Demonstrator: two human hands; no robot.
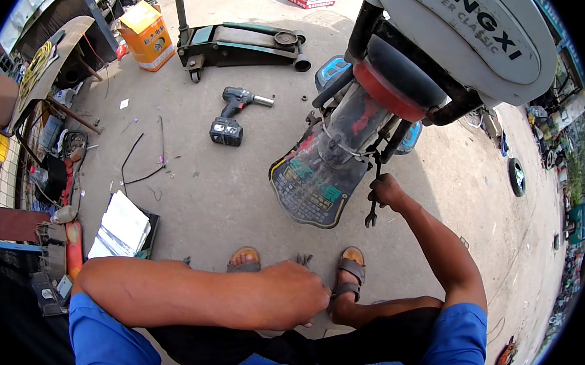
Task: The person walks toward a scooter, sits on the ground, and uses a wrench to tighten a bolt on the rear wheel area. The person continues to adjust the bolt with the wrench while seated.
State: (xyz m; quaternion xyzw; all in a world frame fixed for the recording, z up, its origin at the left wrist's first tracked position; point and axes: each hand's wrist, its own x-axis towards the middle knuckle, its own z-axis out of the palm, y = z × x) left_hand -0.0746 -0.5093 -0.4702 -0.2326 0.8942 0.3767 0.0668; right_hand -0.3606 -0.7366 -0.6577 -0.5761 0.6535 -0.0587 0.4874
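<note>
My right hand (pixel 387 191) is closed around the middle of a dark open-ended wrench (pixel 372 216). One wrench jaw points down below my fist, and its upper end reaches the right side of a two-wheeler's rear mudguard (pixel 320 184). Whether that end sits on a fastener is too small to tell. Close to my body, above my lap, my left hand (pixel 290 292) is closed. A dark grey metal piece (pixel 304 259) shows just beyond its knuckles; I cannot tell whether the hand holds it. Above the mudguard are a red tail light (pixel 384 91) and a grey-white top case (pixel 471 24).
A cordless impact wrench (pixel 235 112) lies on the concrete ahead, with a floor jack (pixel 242 47) behind it. An orange carton (pixel 146 37) stands at the far left. Nearer are white sheets (pixel 120 225) on a dark box. My sandalled feet flank my left hand.
</note>
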